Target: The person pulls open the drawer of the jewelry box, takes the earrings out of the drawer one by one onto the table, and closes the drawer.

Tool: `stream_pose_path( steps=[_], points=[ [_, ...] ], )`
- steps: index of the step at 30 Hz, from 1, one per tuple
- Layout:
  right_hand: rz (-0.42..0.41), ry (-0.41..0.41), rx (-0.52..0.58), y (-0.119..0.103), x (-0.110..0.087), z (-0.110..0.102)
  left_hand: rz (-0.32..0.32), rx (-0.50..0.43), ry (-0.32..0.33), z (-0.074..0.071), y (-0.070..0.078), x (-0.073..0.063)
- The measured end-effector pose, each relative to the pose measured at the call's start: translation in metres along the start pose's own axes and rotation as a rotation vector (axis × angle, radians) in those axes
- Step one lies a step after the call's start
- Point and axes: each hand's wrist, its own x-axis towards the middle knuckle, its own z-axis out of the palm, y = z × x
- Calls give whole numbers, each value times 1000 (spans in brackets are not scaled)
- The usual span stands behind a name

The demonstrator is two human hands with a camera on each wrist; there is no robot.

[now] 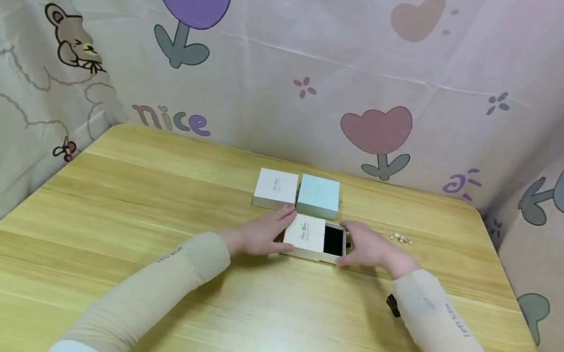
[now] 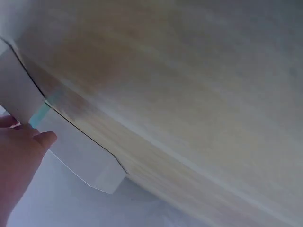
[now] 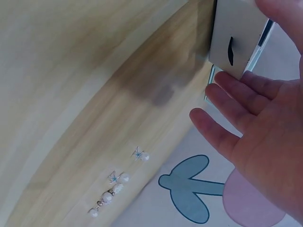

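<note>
A small white jewelry box (image 1: 305, 232) lies on the table with its drawer (image 1: 341, 259) slid partly out to the right, baring a black lining. My left hand (image 1: 265, 231) holds the box's left end, thumb at the near corner and fingers at the far one. At the drawer's outer end, my right hand (image 1: 370, 246) grips it between thumb and fingers across its width. A dark pull tab (image 3: 230, 51) shows on the drawer's front in the right wrist view. In the left wrist view the left hand (image 2: 21, 151) is at the box's side.
Behind the open box stand another white box (image 1: 276, 189) and a light blue box (image 1: 319, 196), side by side. Several pearl earrings (image 1: 400, 238), some with star shapes, lie right of the right hand. A printed curtain (image 1: 282, 44) hangs along the table's back and sides.
</note>
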Motion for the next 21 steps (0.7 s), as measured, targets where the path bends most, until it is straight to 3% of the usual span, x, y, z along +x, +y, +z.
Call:
stream_pose_path(
  steps=[7,21],
  points=[
    [0,14,7,-6,1,-2,-30,-129,3,-2,-4,3],
    [8,26,33,-22,10,3,-16,-63,7,-5,0,2]
  ],
)
